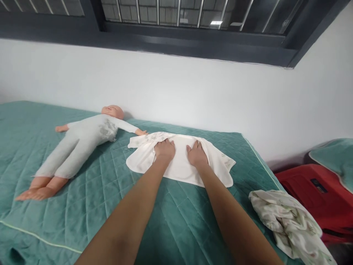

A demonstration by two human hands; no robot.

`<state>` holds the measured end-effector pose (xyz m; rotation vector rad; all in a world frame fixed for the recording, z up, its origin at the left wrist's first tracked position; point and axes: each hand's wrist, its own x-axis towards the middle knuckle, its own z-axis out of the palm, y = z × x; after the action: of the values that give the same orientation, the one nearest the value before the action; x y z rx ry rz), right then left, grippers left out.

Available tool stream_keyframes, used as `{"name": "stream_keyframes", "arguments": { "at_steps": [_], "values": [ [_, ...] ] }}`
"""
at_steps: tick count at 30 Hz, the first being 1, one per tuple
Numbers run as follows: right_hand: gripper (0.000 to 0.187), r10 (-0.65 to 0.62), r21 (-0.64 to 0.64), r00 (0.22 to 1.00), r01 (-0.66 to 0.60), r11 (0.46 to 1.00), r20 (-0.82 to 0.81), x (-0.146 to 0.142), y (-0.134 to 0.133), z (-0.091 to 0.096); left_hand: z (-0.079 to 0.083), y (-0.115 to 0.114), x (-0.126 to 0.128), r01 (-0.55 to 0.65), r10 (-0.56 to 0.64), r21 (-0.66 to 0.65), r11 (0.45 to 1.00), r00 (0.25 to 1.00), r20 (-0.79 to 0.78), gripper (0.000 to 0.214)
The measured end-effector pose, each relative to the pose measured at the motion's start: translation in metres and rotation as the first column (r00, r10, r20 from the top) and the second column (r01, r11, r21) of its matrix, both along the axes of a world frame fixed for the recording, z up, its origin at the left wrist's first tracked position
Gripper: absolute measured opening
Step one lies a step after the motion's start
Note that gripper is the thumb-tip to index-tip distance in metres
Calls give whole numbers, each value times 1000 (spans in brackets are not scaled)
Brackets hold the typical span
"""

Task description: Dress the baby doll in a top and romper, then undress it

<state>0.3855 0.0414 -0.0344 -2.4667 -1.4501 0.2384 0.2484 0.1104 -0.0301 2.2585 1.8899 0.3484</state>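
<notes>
A small white baby top (180, 162) lies spread out on the green quilted bed cover, its front parted and its sleeves out to the sides. My left hand (164, 149) rests on the left part of the opening, fingers pointing away from me and fairly flat. On the right part lies my right hand (197, 154), its thumb apart from the other fingers. Both hands press on the cloth near the neckline, and some fingertips are partly hidden by its folds. To the left, a baby doll (88, 136) in a pale suit lies on its back, one hand close to the top's left sleeve.
The green quilted cover (110, 217) spreads under everything, up to a white wall (165, 88) below a dark barred window (176, 36). At the right edge lies a crumpled patterned cloth (286, 217). Beyond it is a red case (311, 195) with green fabric (336, 158) over it.
</notes>
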Motion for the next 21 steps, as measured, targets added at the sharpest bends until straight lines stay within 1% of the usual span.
{"name": "stream_keyframes", "arguments": {
  "at_steps": [3, 7, 11, 16, 21],
  "values": [
    [75, 40, 8, 999, -41, 999, 32, -4, -6, 0, -4, -12, -3, 29, -29, 32, 999, 1000, -5, 64],
    [75, 148, 12, 986, -149, 989, 81, -11, -21, 0, -6, -28, -9, 102, -101, 66, 993, 995, -22, 68],
    [76, 257, -33, 956, -255, 966, 141, -17, -38, 2, -7, -42, -18, 187, -184, 87, 978, 982, -45, 68],
    [76, 301, -83, 937, -290, 953, 178, -25, -64, 6, -7, -57, -28, 180, -177, 85, 980, 984, -38, 66],
    [76, 332, -68, 923, -325, 943, 196, -33, -92, 4, -6, -73, -41, 188, -185, 72, 980, 982, -45, 65]
  ]
}}
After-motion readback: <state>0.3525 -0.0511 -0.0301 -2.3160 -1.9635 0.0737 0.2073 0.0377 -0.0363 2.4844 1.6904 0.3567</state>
